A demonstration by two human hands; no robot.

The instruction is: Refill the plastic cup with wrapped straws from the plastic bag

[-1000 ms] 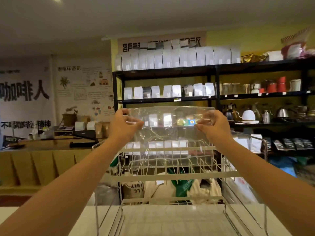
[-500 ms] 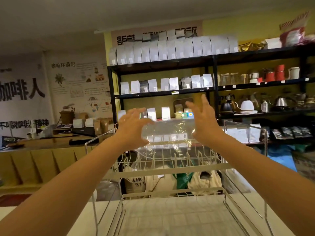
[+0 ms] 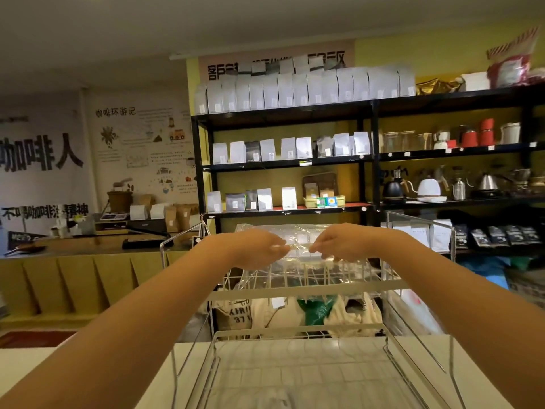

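Nearest thing at the bottom of the frame is the white tabletop (image 3: 73,367) with a wire rack (image 3: 295,376) sitting on it, lower tier running up the center. Both bare forearms reach in from the lower corners and meet mid-frame over the rack's upper tier. The left hand (image 3: 259,246) and right hand (image 3: 339,243) are almost touching, each grip pinching the near edge of the clear plastic bag (image 3: 295,231), which is spread across the top of the rack. Can't tell if any straws are inside, it's too see-through and crinkly. Behind the rack, lower center, some sacks (image 3: 236,314) sit on the floor. Further back, a black shelving unit (image 3: 371,160) fills the right half, loaded with white pouches and kettles, and a counter (image 3: 88,249) sits at the left.
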